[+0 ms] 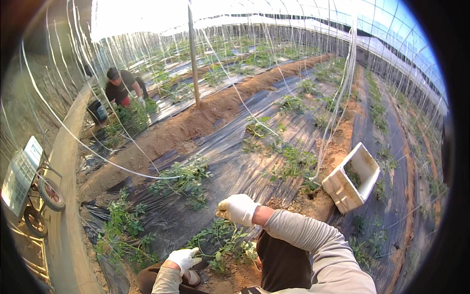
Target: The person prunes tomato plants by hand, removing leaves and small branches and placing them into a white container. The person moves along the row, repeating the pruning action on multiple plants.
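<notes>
A white glove covers my left hand [184,260], low in the view beside a leafy vine plant [229,242] that grows in front of me. Its thumb and fingers are close to a stem at the plant's left side; whether they grip it is not clear. My right hand [238,210], also in a white glove, is raised above the plant with its fingers curled in; anything inside them is hidden. Another leafy plant [123,220] lies left of my left hand, and one more [187,180] grows farther ahead through the black plastic mulch film [176,224].
A white foam box [341,187] with greenery inside stands tilted at the right. White strings [345,88] hang down. A metal post [194,55] rises from a soil ridge [220,99]. Another person [123,86] bends over plants beside a dark bucket [97,112]. A wheeled cart [27,176] stands left.
</notes>
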The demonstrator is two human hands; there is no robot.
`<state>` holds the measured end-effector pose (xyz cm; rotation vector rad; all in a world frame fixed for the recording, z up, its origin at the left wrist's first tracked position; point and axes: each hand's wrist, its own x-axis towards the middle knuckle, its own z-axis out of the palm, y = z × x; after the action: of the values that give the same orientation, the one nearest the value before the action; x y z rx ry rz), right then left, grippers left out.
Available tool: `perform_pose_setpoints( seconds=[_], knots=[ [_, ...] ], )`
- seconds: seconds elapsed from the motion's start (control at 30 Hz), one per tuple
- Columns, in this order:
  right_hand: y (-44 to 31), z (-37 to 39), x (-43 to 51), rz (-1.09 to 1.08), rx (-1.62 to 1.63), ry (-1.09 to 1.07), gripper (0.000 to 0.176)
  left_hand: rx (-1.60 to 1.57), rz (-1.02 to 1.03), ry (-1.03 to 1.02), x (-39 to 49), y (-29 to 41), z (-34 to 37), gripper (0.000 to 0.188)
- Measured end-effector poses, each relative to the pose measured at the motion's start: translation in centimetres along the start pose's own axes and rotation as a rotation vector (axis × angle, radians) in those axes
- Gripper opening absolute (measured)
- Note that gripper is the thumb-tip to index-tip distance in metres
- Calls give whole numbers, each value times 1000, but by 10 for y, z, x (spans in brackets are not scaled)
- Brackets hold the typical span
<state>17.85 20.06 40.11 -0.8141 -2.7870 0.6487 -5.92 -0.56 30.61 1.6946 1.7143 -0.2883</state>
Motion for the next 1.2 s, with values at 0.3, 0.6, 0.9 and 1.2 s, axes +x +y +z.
perform_pose_setpoints(
  seconds=[0.3, 0.6, 0.9, 1.2],
  knots=[
    [-2, 8, 0, 36, 80, 25, 25, -2, -1, 54, -4, -3, -2, 58],
    [8, -3, -9, 22, 35, 25, 24, 9, -33, -76, 6, 6, -12, 59],
    [-19, -15, 1, -139, 172, -2, 23, -925, 9, 0, 84, -150, 121, 25],
    [3, -8, -3, -77, 168, -48, 27, 13, -15, -194, 30, 13, -17, 70]
  ],
)
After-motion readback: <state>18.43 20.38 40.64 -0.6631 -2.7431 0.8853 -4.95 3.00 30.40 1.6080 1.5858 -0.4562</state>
